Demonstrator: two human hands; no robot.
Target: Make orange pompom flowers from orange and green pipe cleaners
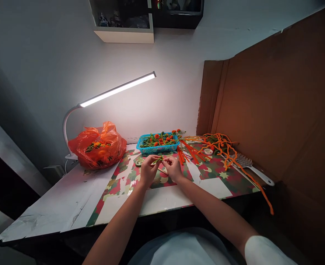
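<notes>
Both my hands meet over the patterned table cover (206,176), just in front of a blue basket (157,148). My left hand (148,170) pinches a small green fuzzy piece (159,159), which looks like a bit of pipe cleaner. My right hand (173,168) is closed next to it, its fingertips on the same piece or on a thin stem running from it. The basket holds several small orange and green pipe-cleaner flowers. A roll of tape (139,161) lies just left of my left hand.
An orange plastic bag (98,146) with more flowers sits at the left, under a white desk lamp (115,90). Loose orange pipe cleaners (223,147) sprawl at the right, one hanging off the edge. A white brush (251,165) lies near the cardboard wall (275,110).
</notes>
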